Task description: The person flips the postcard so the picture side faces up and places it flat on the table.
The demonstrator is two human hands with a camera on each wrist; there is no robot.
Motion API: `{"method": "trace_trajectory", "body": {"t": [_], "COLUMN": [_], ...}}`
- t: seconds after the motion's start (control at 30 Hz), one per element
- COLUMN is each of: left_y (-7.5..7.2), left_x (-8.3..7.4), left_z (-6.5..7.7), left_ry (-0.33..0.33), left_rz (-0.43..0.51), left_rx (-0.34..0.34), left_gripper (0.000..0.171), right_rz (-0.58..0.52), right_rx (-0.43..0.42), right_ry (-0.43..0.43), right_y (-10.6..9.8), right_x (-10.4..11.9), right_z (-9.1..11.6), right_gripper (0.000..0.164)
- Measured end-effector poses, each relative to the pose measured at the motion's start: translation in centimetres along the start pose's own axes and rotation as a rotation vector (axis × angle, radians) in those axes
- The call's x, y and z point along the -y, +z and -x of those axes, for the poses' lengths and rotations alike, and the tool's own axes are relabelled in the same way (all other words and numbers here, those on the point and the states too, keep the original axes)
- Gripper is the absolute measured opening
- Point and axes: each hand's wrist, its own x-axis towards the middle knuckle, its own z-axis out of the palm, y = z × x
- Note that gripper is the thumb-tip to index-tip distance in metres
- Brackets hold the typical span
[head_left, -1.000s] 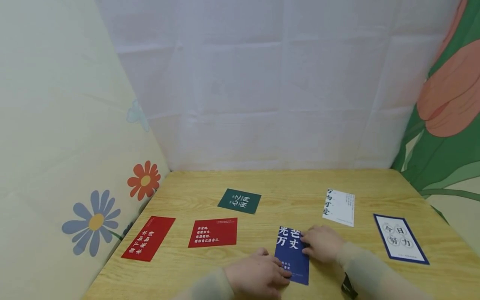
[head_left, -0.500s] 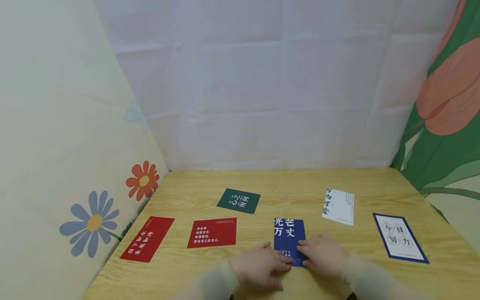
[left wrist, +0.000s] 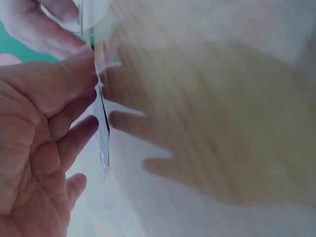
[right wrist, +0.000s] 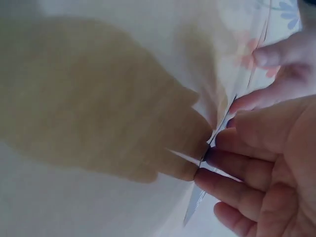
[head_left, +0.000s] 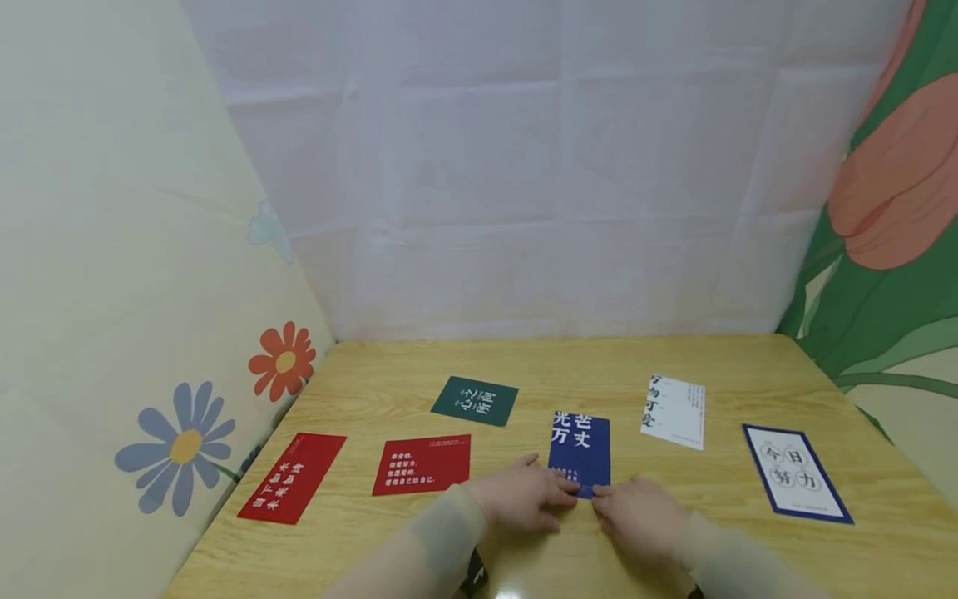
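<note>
A blue card (head_left: 580, 453) with white characters lies on the wooden table, its long side running away from me. The fingertips of my left hand (head_left: 522, 497) rest on its lower left part. At its lower right corner, my right hand (head_left: 642, 514) touches it with its fingertips. Seen nearly edge-on, the card (left wrist: 103, 133) runs along the fingertips of the left hand (left wrist: 37, 108) in the left wrist view. In the right wrist view the right hand's (right wrist: 269, 168) fingers reach the thin edge of the card (right wrist: 193, 200). Part of the card's near end is hidden under the fingers.
Two red cards (head_left: 293, 478) (head_left: 422, 464) lie on the left of the table (head_left: 389, 549). A green card (head_left: 475, 401) sits farther back. To the right are a white card (head_left: 674, 412) and a blue-bordered white card (head_left: 797, 474). Cloth walls (head_left: 524, 208) enclose the table.
The blue card has slid away from me across the table, with both hands moving along on its near end. It now lies straighter. The other cards stay in place.
</note>
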Motion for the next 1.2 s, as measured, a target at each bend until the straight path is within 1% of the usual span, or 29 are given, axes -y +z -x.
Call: {"method": "trace_trajectory", "body": {"t": [0.07,0.17,0.23,0.37,0.47,0.63,0.7,0.77,0.9,1.03,1.2], "left_y": [0.2,0.5,0.7,1.0,1.2,1.6,1.7,1.7,1.9,2.0,2.0], "left_x": [-0.1,-0.2,-0.4,-0.8,-1.3,-2.0,-2.1,-2.2,-2.3,-2.4,-2.4], "left_z": [0.1,0.7,1.1,2.2,2.9,3.7,3.9,4.0,4.2,4.3,4.3], "left_ry": [-0.008,-0.021,-0.017,0.007,0.025,0.054,0.068,0.081,0.096,0.100,0.102], "left_rz": [-0.010,0.002,0.021,0.050,0.083,0.131,0.139,0.142,0.138,0.166,0.191], "left_rx": [-0.025,-0.059,-0.070,-0.052,-0.035,-0.012,-0.006,-0.007,-0.016,-0.010,-0.005], "left_gripper": [0.045,0.045,0.044,0.043,0.042,0.039,0.038,0.038,0.038,0.038,0.038], "right_rz": [-0.029,-0.053,-0.056,-0.084,-0.102,-0.071,-0.069,-0.090,-0.116,-0.139,-0.172], "right_rx": [0.006,0.019,0.023,0.044,0.060,0.072,0.077,0.091,0.133,0.158,0.164], "right_ry": [0.022,0.057,0.079,0.126,0.144,0.140,0.149,0.168,0.196,0.208,0.237], "right_y": [0.0,-0.1,-0.2,-0.5,-0.9,-1.4,-1.5,-1.6,-1.8,-2.0,-2.2], "right_x": [-0.4,-1.1,-1.6,-2.5,-3.1,-4.4,-5.0,-5.5,-6.4,-7.1,-7.5], "right_z": [-0.4,-1.2,-1.7,-2.8,-3.6,-4.9,-5.5,-6.0,-6.7,-7.1,-7.2], "right_gripper": [0.025,0.025,0.025,0.027,0.028,0.026,0.026,0.027,0.030,0.029,0.027]}}
